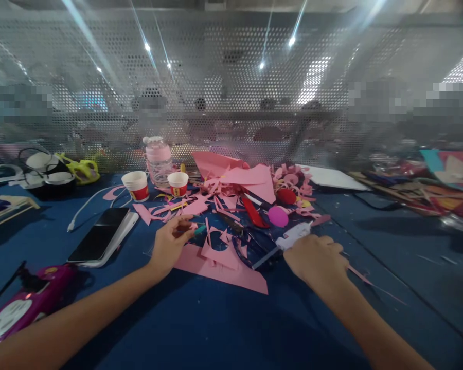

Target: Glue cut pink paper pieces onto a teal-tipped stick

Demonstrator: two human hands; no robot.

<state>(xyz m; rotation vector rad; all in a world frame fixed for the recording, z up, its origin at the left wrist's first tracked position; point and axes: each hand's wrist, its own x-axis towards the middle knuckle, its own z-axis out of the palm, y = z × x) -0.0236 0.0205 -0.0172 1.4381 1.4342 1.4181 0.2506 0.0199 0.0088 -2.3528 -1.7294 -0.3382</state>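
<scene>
1. Lying left of the large pink paper sheet (pixel 219 267) on the blue table (pixel 200 329), a black smartphone (pixel 99 236) stays out of the scraps.
2. Left hand (pixel 170 245) pinches a small teal-tipped piece (pixel 199 229) just above the sheet, likely steadying it.
3. Right hand (pixel 316 259), right of the sheet, closes around a white glue gun (pixel 293 236), nozzle aimed toward the paper.

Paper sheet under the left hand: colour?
Pink. The paper sheet lies on the blue table by the left hand; head view.
</scene>
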